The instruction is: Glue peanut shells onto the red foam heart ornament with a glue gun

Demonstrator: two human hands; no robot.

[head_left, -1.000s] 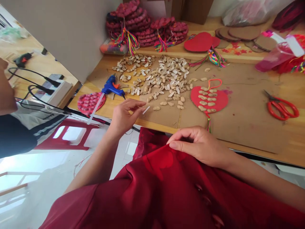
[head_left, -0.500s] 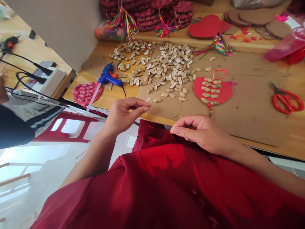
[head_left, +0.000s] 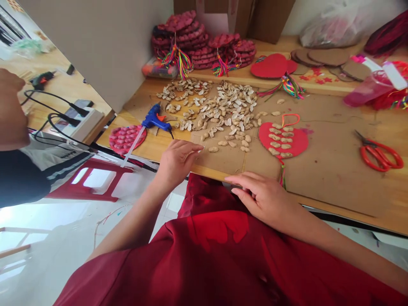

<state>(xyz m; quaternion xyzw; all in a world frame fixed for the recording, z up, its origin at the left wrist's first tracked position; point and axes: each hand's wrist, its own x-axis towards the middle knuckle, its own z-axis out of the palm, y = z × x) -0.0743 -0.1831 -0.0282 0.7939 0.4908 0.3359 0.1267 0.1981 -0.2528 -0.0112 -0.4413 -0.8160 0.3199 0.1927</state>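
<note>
My left hand [head_left: 178, 161] is over the table's front edge, its thumb and forefinger apart with nothing seen between them. My right hand [head_left: 258, 193] is at the edge farther right, fingers spread and holding nothing. Beyond it lies a red heart [head_left: 298, 142] bearing two columns of peanut shells and an orange loop. Loose peanut shells [head_left: 237, 100] are heaped on the table past my hands. A blue glue gun [head_left: 156, 119] with a long glue stick lies left of them, its stick crossing a pink shell-covered piece [head_left: 123, 138].
Red-handled scissors [head_left: 378, 155] lie at right on the cardboard [head_left: 338, 170]. Stacked pink pieces [head_left: 204, 46] with tassels and red hearts [head_left: 270, 66] stand at the back. A power strip [head_left: 76, 127] and another person's arm [head_left: 12, 110] are at left.
The view has tilted up, showing more of the back shelf. My right hand's fingers have opened and stretched out. The white sliver near my left fingertips no longer shows clearly.
</note>
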